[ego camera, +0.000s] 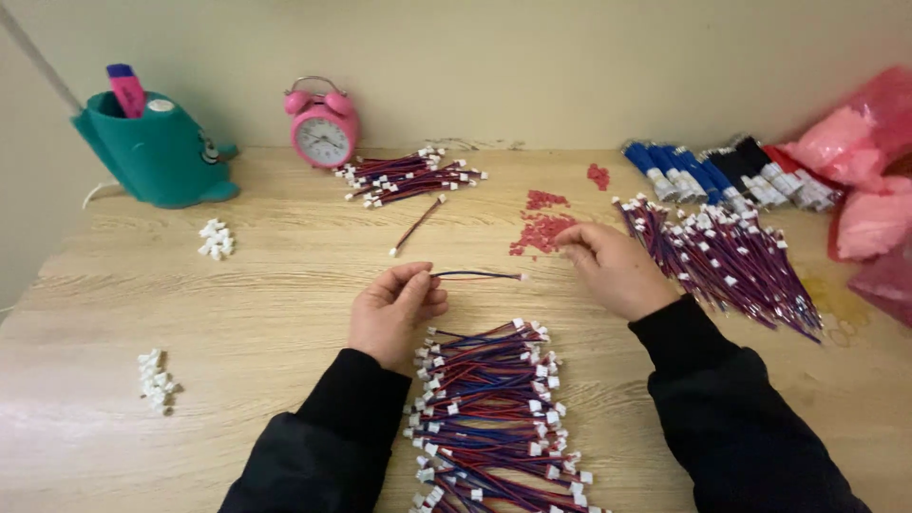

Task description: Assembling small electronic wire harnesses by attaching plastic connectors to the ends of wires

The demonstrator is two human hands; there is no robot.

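The left hand (394,309) holds one thin red and blue wire (475,275) by its end. The thumb and first fingers (418,280) are pinched shut on it. The wire sticks out sideways from the fingers toward the right hand, just above the wooden surface (285,285). It has a small white plug at its far tip.

The right hand (616,266) rests on the surface next to a little heap of red bits (541,228). Its fingertips touch the edge of that heap. The fingers are bent and close together, but I cannot tell if they hold one of the bits.

Right below the two hands lies a big pile of wires (494,418) with white plugs. Another big bunch of wires (731,261) lies just to the right of the right hand. A smaller bunch (408,176) lies farther back, near a pink alarm clock (323,128), and one loose wire (416,226) lies in front of it.

On the left there are two small heaps of white plugs (216,237), one farther back and one nearer. A teal whale-shaped holder (157,152) stands in the far left corner. Pink plastic bags (874,180) lie on the far right
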